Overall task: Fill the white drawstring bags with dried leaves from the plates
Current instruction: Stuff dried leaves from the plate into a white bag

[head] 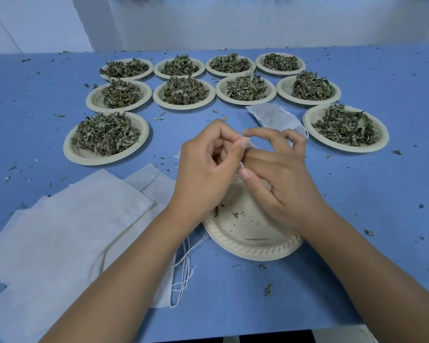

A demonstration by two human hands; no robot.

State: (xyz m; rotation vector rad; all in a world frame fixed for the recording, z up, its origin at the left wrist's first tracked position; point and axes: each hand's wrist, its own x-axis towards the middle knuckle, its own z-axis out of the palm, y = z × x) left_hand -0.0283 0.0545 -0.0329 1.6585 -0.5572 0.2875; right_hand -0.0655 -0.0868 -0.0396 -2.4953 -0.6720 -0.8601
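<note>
Left hand (206, 164) and right hand (278, 174) fingers pinch a mostly hidden bag (252, 145) over a nearly bare plate (253, 246); heaped plates (68, 149) ten to two o'clock.

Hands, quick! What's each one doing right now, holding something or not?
Left hand: fingers curled, pinching a white bag, mostly hidden.
Right hand: pinching the same white bag.

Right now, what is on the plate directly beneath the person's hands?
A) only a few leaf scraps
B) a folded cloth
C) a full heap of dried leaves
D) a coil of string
A: the plate below the left hand and right hand, which pinch a white bag between them, shows a bare surface with scattered scraps, unlike the heaped plates farther back.
</note>
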